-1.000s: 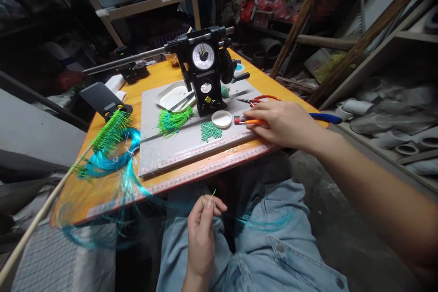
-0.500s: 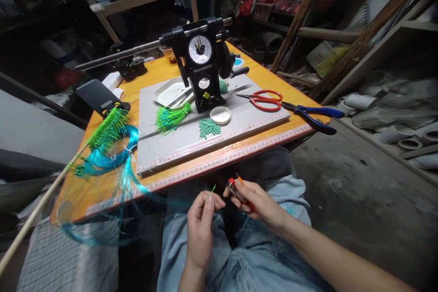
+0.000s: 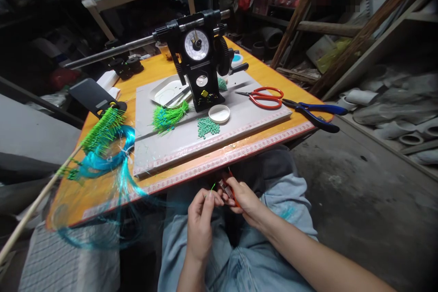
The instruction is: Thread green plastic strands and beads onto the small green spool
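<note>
Above my lap, my left hand [image 3: 201, 214] pinches a thin bright-green thread [image 3: 213, 186] between thumb and forefinger, its short end sticking up. My right hand [image 3: 244, 198] is closed around what looks like a lighter, its metal top [image 3: 225, 188] pointing at the green thread. Something orange [image 3: 235, 198] with a thin pointed tip is in the same grip, mostly covered by my fingers. The two hands almost meet. Beyond them on a grey board [image 3: 164, 157] lie green beads [image 3: 207, 127] and a bundle of green threads [image 3: 169, 117].
A black winding machine with a dial [image 3: 201, 73] stands on the board, near a white tray [image 3: 167, 91] and a small white lid [image 3: 219, 113]. Red-handled scissors [image 3: 267, 98] and blue pliers [image 3: 316, 114] lie rightward. Blue line coils [image 3: 109, 155] hang over the left table edge.
My right hand has moved left and slightly down, bringing the lighter close to the green thread. My left hand stays nearly where it was. The camera view has shifted slightly.
</note>
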Available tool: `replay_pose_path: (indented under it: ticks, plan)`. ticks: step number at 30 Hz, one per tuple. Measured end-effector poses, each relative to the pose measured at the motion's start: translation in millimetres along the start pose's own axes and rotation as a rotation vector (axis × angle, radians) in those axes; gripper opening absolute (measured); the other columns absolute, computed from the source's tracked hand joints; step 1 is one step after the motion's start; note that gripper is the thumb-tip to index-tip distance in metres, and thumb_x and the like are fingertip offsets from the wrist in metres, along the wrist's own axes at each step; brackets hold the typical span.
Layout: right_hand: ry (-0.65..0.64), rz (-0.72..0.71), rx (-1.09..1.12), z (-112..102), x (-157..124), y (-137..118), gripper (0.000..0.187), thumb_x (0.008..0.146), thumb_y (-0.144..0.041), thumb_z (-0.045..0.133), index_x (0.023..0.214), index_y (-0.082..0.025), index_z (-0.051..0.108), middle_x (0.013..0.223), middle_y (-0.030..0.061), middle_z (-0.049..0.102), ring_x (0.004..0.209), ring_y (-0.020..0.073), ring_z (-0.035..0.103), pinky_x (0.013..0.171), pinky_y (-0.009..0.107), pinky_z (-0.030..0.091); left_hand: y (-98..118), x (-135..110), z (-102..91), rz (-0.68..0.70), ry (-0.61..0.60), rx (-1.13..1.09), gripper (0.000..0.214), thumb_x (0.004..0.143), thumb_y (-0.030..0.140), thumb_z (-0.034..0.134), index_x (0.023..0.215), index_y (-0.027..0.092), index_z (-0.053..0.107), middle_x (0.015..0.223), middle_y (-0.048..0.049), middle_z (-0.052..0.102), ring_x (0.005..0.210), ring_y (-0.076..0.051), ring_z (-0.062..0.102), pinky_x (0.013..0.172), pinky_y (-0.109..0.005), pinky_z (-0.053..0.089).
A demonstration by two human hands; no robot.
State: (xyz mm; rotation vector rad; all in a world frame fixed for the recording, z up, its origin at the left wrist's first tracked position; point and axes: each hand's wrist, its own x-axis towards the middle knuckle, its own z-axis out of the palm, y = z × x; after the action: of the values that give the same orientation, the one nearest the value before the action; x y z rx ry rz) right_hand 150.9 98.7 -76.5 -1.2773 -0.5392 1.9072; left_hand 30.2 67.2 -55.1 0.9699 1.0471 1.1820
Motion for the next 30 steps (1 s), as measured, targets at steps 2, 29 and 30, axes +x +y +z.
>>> replay_pose_path:
  ticks: [2, 29, 30]
  plan:
    - [0.002, 0.012, 0.001, -0.2, 1.0, 0.2, 0.045, 0.092, -0.046, 0.047, 0.065, -0.011, 0.058, 0.052, -0.0052, 0.047, 0.036, 0.0014, 0.03, 0.032, 0.014, 0.013, -1.2, 0.9, -0.8, 0.0, 0.005, -0.012, 0.025, 0.095, 0.026, 0.049, 0.072, 0.018, 0.056, 0.074, -0.0005, 0.056, 0.081, -0.017, 0.058, 0.082, -0.029, 0.04]
    - [-0.01, 0.091, -0.053, -1.1, 2.4, 3.7, 0.032, 0.096, -0.04, 0.049, 0.084, -0.012, 0.059, 0.062, -0.0054, 0.053, 0.042, 0.0042, 0.044, 0.039, 0.017, 0.038, -4.7, 6.2, -8.7, -0.04, 0.006, -0.073, 0.025, 0.092, 0.027, 0.053, 0.07, 0.017, 0.06, 0.069, -0.001, 0.058, 0.076, -0.017, 0.058, 0.08, -0.029, 0.042]
    - [-0.01, 0.092, -0.055, -1.0, 2.5, 3.7, 0.032, 0.096, -0.04, 0.049, 0.084, -0.012, 0.059, 0.063, -0.0054, 0.054, 0.042, 0.0042, 0.044, 0.039, 0.017, 0.038, -4.3, 6.3, -8.5, -0.042, 0.008, -0.075, 0.026, 0.092, 0.027, 0.053, 0.069, 0.017, 0.06, 0.069, -0.001, 0.058, 0.075, -0.017, 0.058, 0.08, -0.029, 0.042]
